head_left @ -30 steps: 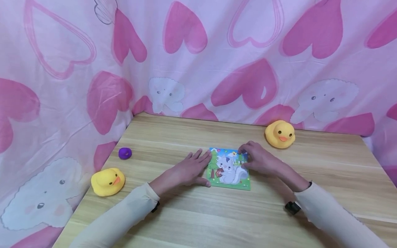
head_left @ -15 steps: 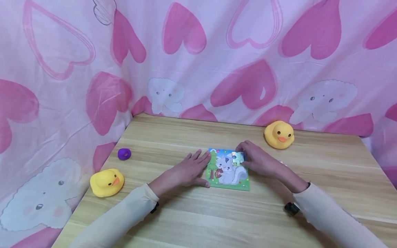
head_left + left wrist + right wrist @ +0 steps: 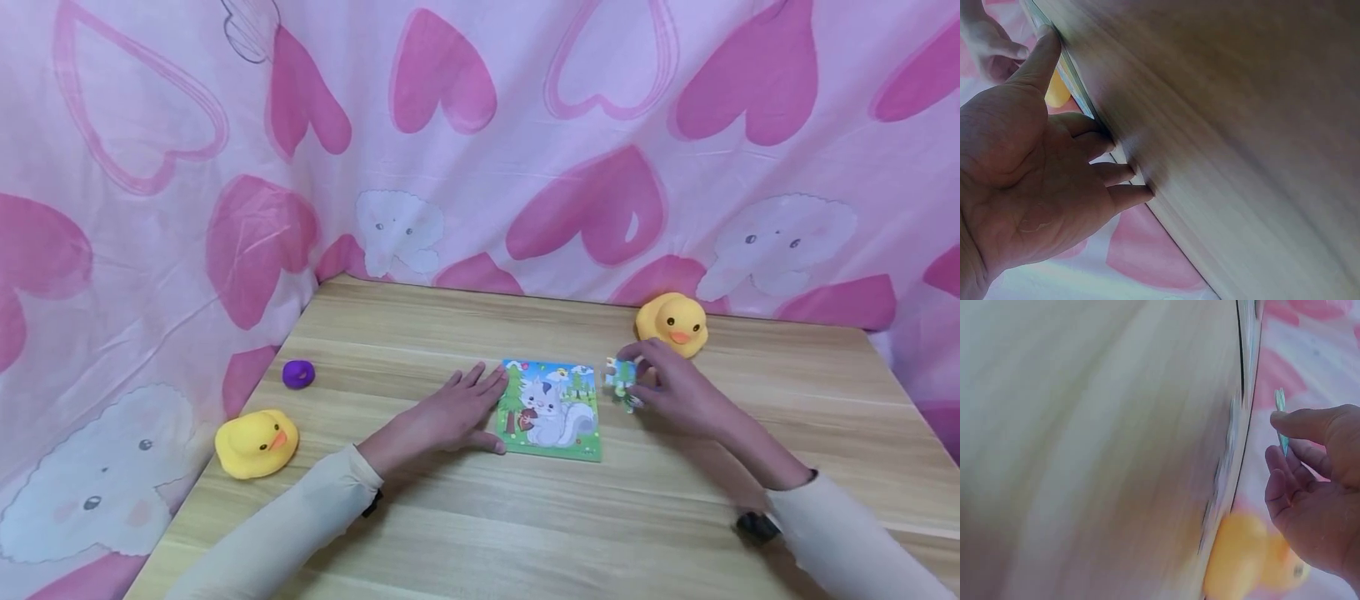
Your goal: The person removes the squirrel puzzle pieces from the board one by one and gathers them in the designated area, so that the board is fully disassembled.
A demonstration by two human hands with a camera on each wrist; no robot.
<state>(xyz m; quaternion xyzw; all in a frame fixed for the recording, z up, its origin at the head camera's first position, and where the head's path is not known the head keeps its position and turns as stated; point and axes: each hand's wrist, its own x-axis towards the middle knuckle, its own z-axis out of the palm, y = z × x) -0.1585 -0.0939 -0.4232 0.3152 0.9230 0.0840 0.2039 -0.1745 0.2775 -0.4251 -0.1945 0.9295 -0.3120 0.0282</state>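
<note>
A square jigsaw puzzle [image 3: 551, 417] with a grey squirrel picture lies flat on the wooden table. My left hand [image 3: 453, 412], fingers extended, rests at its left edge, the thumb near the lower corner. Seen from the left wrist, that hand [image 3: 1035, 169] touches the puzzle's thin edge [image 3: 1075, 78]. Just right of the puzzle, my right hand [image 3: 678, 387] pinches a small jigsaw piece [image 3: 619, 372] between thumb and fingers. The right wrist view shows this piece [image 3: 1281, 419] edge-on, raised off the table. Below it are flat, blurred pieces [image 3: 1225, 456] on the tabletop.
A yellow rubber duck [image 3: 672, 323] sits behind my right hand. Another yellow duck [image 3: 257, 443] and a small purple duck [image 3: 298, 374] stand at the table's left side. A pink heart-print curtain [image 3: 465, 167] hangs behind the table [image 3: 480, 542].
My right hand has lifted a jigsaw piece from the puzzle's upper right and carried it rightward, off the puzzle. My left hand has stayed at the left edge.
</note>
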